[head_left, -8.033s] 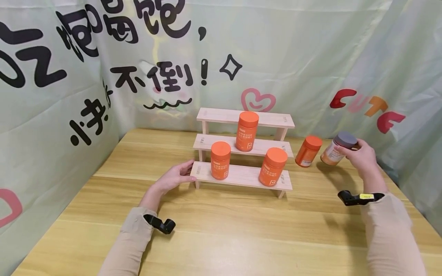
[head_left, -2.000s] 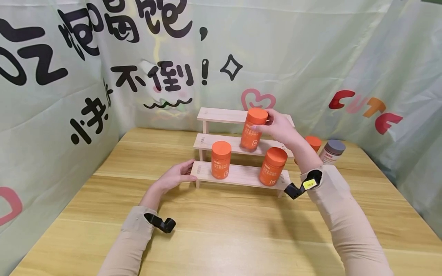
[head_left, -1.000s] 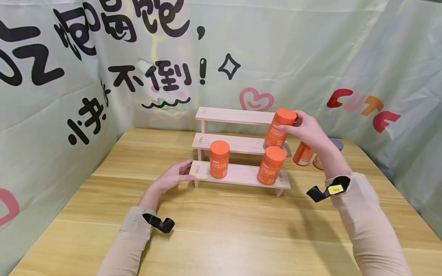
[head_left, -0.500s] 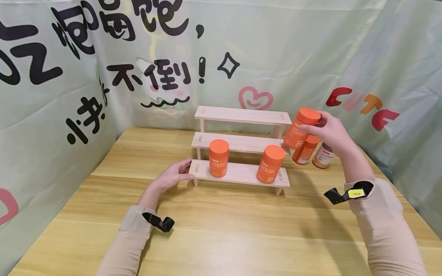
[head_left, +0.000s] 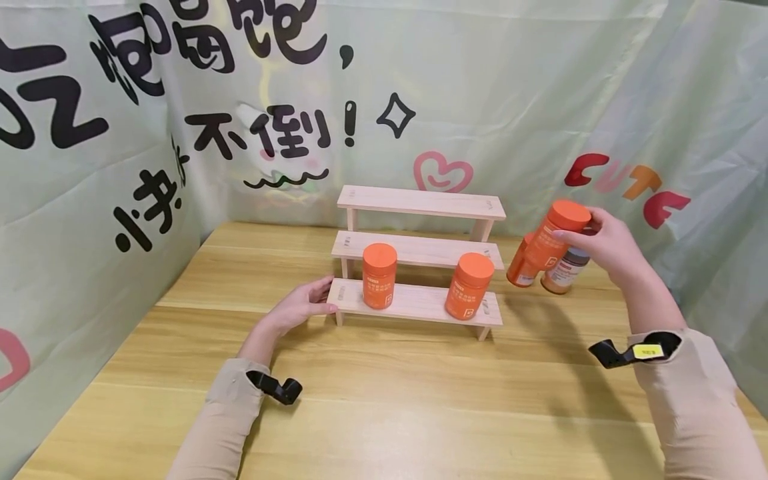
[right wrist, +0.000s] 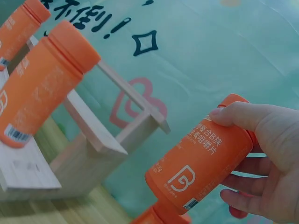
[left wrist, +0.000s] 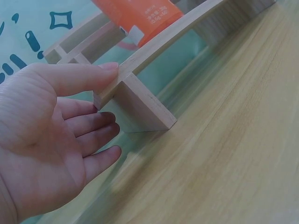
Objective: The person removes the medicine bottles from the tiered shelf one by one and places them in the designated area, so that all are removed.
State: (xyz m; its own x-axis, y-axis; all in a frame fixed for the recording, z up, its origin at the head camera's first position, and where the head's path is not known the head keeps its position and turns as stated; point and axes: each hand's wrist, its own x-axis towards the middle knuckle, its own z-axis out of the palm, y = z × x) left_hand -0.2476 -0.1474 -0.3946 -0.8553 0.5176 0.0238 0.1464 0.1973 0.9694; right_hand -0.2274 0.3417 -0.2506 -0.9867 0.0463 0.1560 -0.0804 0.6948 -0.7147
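My right hand (head_left: 618,248) grips an orange pill bottle (head_left: 551,237) in the air right of the three-tier wooden display stand (head_left: 414,248), tilted, thumb on its near side and fingers behind. It partly covers a standing orange bottle (head_left: 521,272) and a grey-capped bottle (head_left: 563,273). At the stand's left end, my left hand (head_left: 298,308) pinches the bottom shelf; the left wrist view shows its thumb (left wrist: 88,77) against the shelf edge and the index finger below. Two orange bottles stand on that shelf, a left bottle (head_left: 379,280) and a right bottle (head_left: 470,287).
The wooden table (head_left: 384,400) stretches in front of the stand. Behind and to both sides hangs a pale green cloth (head_left: 510,100) with printed characters, a pink heart and the letters CUTE. The stand's middle shelf (head_left: 420,249) and top shelf (head_left: 420,202) carry no bottles.
The right hand released the grey-capped bottle, gripped the orange bottle on the middle shelf, and carried it off rightward, now lower beside the two table bottles. The left hand stayed put.
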